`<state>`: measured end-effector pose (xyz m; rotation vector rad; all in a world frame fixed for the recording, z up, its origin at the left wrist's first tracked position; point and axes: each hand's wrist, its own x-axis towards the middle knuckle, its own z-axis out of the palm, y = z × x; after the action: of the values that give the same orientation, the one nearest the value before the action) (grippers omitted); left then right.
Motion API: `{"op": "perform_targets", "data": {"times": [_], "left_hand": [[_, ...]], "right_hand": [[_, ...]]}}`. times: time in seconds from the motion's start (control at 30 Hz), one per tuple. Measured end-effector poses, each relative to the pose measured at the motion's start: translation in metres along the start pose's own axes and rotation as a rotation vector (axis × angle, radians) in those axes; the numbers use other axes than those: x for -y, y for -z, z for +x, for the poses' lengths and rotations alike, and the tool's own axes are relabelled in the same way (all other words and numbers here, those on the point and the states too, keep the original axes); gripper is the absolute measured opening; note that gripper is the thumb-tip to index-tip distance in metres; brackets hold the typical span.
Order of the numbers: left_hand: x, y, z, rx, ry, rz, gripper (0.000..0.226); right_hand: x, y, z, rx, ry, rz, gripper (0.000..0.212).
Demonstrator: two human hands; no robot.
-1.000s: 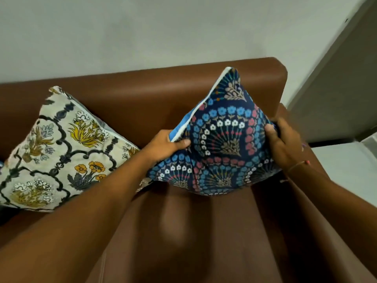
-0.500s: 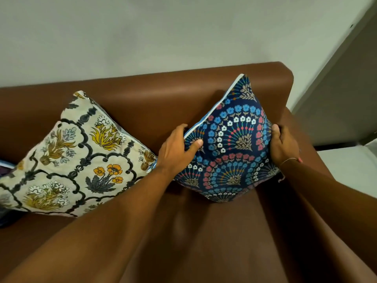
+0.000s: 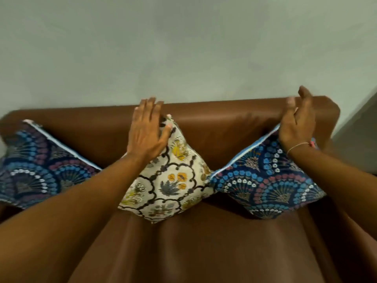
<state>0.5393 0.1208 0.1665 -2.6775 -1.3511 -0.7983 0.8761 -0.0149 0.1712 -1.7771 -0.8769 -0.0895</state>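
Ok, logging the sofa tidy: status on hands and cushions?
Left hand open, flat on cream cushion. Right hand open over right-end blue cushion. Nothing blocking.

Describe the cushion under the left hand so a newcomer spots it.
On the brown leather sofa, three cushions lean on the backrest. The middle one, touched by the left hand, is the cream floral cushion; its neighbours are dark blue fan-patterned cushions.

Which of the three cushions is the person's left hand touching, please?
The cream floral cushion in the middle: the left hand rests on its top corner. The left blue cushion and right blue cushion flank it.
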Motion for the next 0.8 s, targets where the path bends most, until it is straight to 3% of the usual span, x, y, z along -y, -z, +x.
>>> {"op": "perform_targets", "data": {"times": [0.23,0.37,0.47,0.57,0.7,0.8], "left_hand": [[0.202,0.104,-0.036,-0.043,0.177,0.089,0.076],[0.304,0.128,-0.079,0.027,0.352,0.032,0.101],[0.381,0.125,-0.114,0.195,0.499,-0.010,0.132],[0.447,0.114,-0.145,0.381,0.587,-0.022,0.157],[0.500,0.100,-0.171,0.541,0.539,-0.058,0.160],[0.522,0.090,-0.179,0.479,0.513,-0.144,0.156]], "right_hand": [[0.158,-0.144,-0.072,0.227,0.165,0.013,0.062],[0.216,-0.236,-0.160,0.468,0.261,-0.033,0.066],[0.235,-0.306,-0.227,0.699,0.322,-0.077,0.073],[0.234,-0.366,-0.278,0.982,0.245,-0.139,0.097],[0.229,-0.419,-0.317,1.188,0.097,-0.268,0.135],[0.227,-0.447,-0.333,1.205,0.174,-0.390,0.120]]}}
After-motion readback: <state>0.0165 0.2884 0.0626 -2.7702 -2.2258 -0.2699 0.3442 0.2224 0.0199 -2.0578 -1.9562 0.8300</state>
